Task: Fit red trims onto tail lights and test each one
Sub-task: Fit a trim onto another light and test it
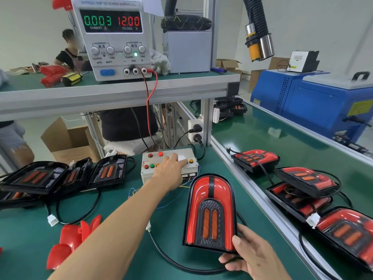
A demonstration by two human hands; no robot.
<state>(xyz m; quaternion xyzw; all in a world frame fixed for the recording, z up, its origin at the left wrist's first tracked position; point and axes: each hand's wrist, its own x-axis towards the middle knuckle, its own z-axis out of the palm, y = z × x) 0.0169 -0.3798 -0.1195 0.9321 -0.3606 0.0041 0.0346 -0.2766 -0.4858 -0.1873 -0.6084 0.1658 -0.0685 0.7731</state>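
Our right hand (254, 257) grips the trimmed tail light (211, 214) upright for viewing while our left hand (171, 170), fingers extended, presses the test box (169, 164).

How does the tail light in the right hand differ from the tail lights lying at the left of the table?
The held tail light wears a red trim; the left tail lights are bare black. The held one is tilted up by the right hand; the left ones lie on the table. All show two orange strips and a black cable.
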